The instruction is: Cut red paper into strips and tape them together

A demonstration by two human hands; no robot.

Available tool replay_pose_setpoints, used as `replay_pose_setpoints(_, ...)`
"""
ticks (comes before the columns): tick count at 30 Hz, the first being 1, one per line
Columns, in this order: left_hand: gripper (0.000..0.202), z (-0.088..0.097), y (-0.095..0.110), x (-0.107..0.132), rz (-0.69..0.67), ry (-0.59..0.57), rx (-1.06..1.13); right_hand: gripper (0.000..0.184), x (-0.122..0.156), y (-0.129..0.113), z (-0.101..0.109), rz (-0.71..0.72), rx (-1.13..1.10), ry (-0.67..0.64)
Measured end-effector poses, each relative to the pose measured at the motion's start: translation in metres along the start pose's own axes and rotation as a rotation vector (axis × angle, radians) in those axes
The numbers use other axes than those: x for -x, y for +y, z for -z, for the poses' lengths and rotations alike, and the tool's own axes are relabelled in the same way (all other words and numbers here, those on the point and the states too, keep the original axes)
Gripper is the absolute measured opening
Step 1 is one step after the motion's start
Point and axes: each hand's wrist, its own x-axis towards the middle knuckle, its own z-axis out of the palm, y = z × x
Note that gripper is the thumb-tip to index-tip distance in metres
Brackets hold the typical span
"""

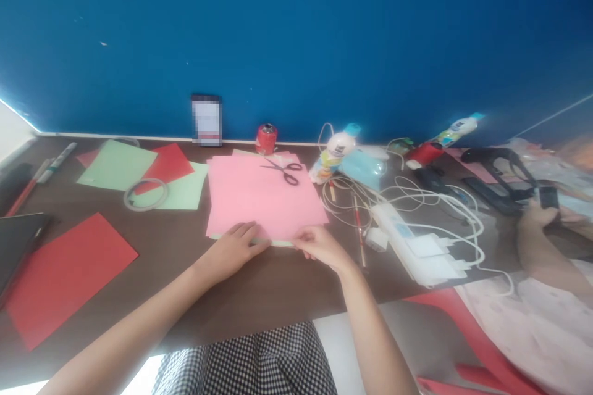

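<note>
A stack of pink paper sheets [259, 200] lies in front of me, with a pale strip of paper [281, 243] showing along its near edge. My left hand [238, 242] rests flat on the near left part of the stack, fingers stretched out. At the near right part, my right hand [320, 244] has its thumb and fingers closed on the pale paper edge. Black-handled scissors [286, 170] lie on the far part of the pink sheets. A red can-like container [266, 138] stands just behind the stack.
Left are green sheets [118, 165], red paper [74, 274], a ring-shaped roll [146, 194], markers [56, 162] and a dark device [18, 244]. A phone-like object [207, 120] leans on the wall. Right are a glue bottle [337, 148], power strip [414, 244], cables and another person's hand [537, 215].
</note>
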Motion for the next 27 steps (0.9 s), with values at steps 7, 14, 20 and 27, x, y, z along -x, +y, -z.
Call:
replay_pose_setpoints(7, 0.036, -0.0018, -0.0016, 0.0004, -0.006, -0.026, -0.006, 0.011, 0.0013, -0.0001, -0.0002, -0.006, 0.008, 0.033)
replay_pose_setpoints(14, 0.035, 0.0013, 0.0015, 0.0, 0.05, -0.017, 0.037, 0.011, -0.0014, 0.0052, -0.0012, -0.008, -0.049, 0.059)
replay_pose_setpoints(20, 0.036, 0.0021, 0.0017, 0.0, 0.044, -0.025, 0.026, 0.008, -0.0016, 0.0096, -0.0032, -0.016, -0.068, 0.055)
replay_pose_setpoints(27, 0.035, 0.0006, 0.002, -0.0006, 0.036, -0.02, 0.019, 0.013, -0.0007, 0.0036, -0.0036, -0.033, -0.008, 0.044)
